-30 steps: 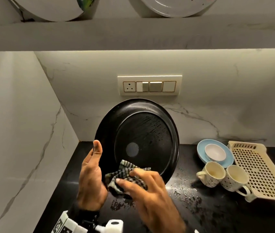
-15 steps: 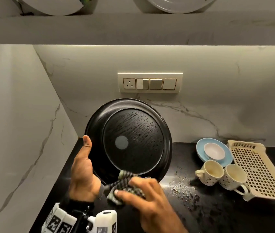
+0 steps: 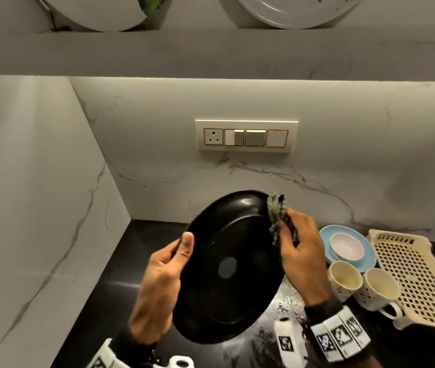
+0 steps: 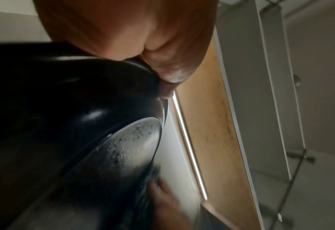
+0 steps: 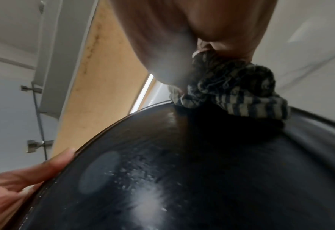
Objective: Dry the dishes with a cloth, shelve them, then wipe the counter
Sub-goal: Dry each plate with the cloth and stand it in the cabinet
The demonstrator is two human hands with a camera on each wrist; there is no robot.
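Note:
A large black plate (image 3: 227,274) is held tilted above the black counter (image 3: 131,251), its underside toward me with water drops on it (image 5: 143,179). My left hand (image 3: 163,277) grips its left rim, thumb on the near face. My right hand (image 3: 298,251) bunches a striped dark cloth (image 3: 278,211) against the plate's upper right rim. In the right wrist view the cloth (image 5: 235,93) sits on the plate's edge. The left wrist view shows the plate (image 4: 64,124) close under my palm.
Right of the plate stand a blue saucer (image 3: 367,258) holding a white bowl (image 3: 346,247), two speckled cups (image 3: 345,281) (image 3: 382,289) and a cream perforated tray (image 3: 418,277). Water lies on the counter (image 3: 285,304). White plates (image 3: 290,11) lean on the shelf (image 3: 211,51) above.
The plate has tilted and shifted lower right. My right hand has carried the cloth from the plate's bottom edge up to its upper right rim.

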